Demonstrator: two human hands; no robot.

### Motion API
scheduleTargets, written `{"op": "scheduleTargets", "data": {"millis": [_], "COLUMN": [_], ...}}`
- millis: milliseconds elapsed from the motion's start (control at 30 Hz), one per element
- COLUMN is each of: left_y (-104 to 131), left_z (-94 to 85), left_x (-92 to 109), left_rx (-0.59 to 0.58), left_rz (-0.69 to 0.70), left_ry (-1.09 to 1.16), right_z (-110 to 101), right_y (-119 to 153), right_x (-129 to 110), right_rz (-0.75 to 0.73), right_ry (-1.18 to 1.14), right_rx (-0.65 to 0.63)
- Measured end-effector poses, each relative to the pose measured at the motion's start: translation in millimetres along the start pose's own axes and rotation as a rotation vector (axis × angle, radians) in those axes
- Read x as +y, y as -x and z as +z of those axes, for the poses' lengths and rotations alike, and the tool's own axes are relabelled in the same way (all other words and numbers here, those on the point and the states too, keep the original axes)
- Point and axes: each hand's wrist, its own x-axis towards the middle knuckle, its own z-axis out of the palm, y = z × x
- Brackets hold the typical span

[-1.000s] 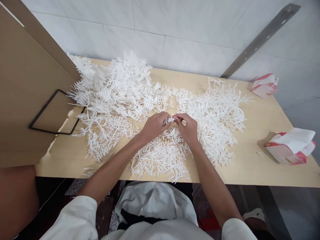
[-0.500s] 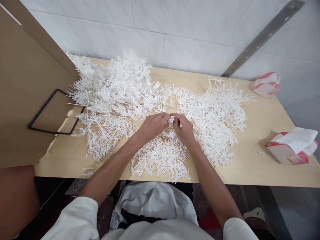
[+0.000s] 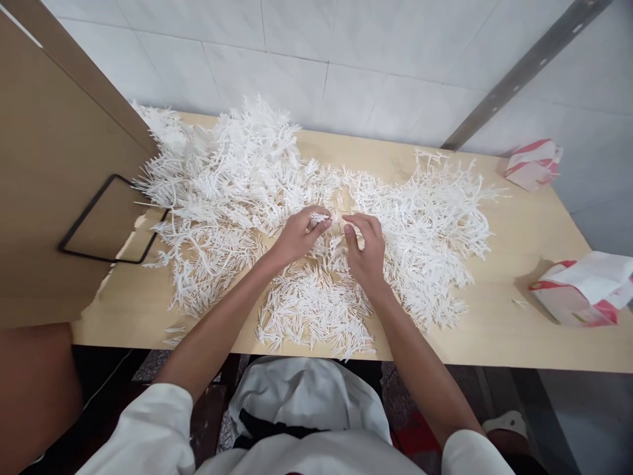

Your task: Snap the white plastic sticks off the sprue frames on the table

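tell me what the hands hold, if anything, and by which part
The left hand holds a small white piece, gripped part unclear; the right hand shows nothing held.

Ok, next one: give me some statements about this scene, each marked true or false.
1. The left hand holds white sprigs. True.
2. The hands touch. False: a gap separates the left hand from the right hand.
3. The far packet and near packet are both red and white. True.
4. The black frame is beside the packets. False: it is at the opposite end.
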Motion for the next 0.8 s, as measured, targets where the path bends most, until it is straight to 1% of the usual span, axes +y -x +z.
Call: {"op": "scheduleTargets", "data": {"millis": [100, 200, 233, 300, 400, 467, 600, 800], "left_y": [5, 8, 9, 9, 10, 12, 16, 19], "left_z": [11.4, 16.3, 16.9, 17.1, 17.4, 18.7, 24.5, 33.3], "left_x": [2, 1, -1, -4, -7, -7, 2, 14], "left_rx": [-0.065, -0.045, -0.036, -0.021, 0.011, 0.035, 0.068, 0.116], "left_rz": [0.045, 0.105, 0.138, 0.226, 0.352, 0.378, 0.346, 0.277], "left_ry": [0.024, -0.048, -0.081, -0.153, -0.277, -0.34, -0.359, -0.219], "right_z": [-3, -5, -6, -8, -10, -9, -7, -4], "right_y": [-3, -3, -3, -3, -3, -3, 0, 3], "right_x": [3, 6, 6, 8, 9, 8, 7, 11], "right_rz": [0.056, 0.063, 0.045, -0.044, -0.224, -0.313, -0.417, -0.511], "right_ry": [-0.022, -0.017, 0.005, 0.091, 0.243, 0.272, 0.228, 0.23], "right_rx": [-0.105, -0.205, -0.218, -0.224, -0.202, -0.178, -0.093, 0.1]}}
